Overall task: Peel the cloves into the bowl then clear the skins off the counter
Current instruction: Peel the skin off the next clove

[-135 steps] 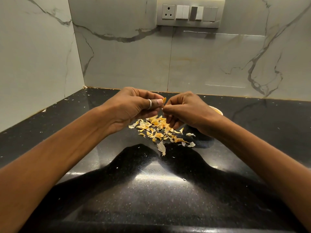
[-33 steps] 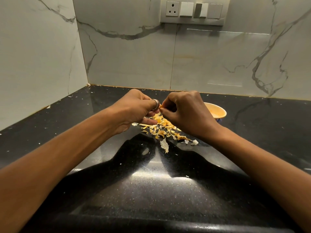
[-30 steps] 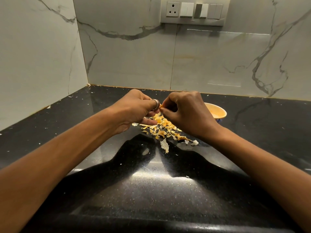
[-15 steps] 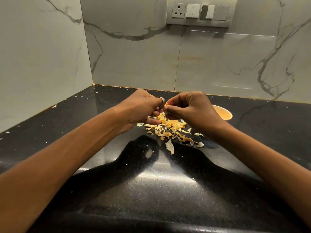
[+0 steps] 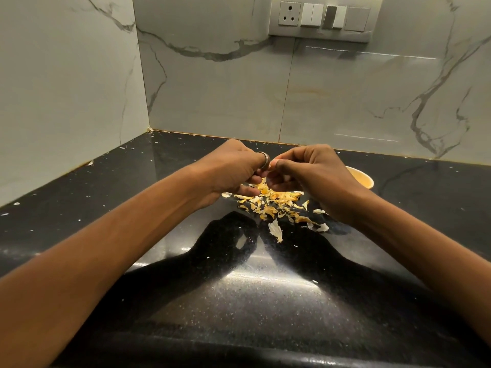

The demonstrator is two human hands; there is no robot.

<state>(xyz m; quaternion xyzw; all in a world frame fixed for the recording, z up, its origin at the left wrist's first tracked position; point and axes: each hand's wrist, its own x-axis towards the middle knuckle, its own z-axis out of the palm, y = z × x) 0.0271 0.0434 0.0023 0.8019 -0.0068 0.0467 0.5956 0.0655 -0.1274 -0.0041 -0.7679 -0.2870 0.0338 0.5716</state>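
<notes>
Both hands are up off the counter [image 5: 239, 301] and together, knuckles toward me. My left hand [image 5: 233, 168] has its fingers curled in, with a ring [image 5: 263, 156] on one of them. My right hand [image 5: 313, 176] is curled the same way, thumb forward. The fingertips of both meet at one spot and pinch there. The clove they close on is hidden behind the fingers, so I cannot tell how much skin is left on it. The skins [image 5: 273, 205] lie in a loose yellow-orange heap on the black stone, right under the hands and spreading toward me. One larger pale skin [image 5: 275, 231] sits at the near edge of the heap. The bowl [image 5: 362, 179] stands behind my right wrist, half covered by it, and I cannot see its contents. Small white flecks [image 5: 90, 162] are scattered along the foot of the left wall. A switch plate [image 5: 322, 18] is on the marble back wall.
</notes>
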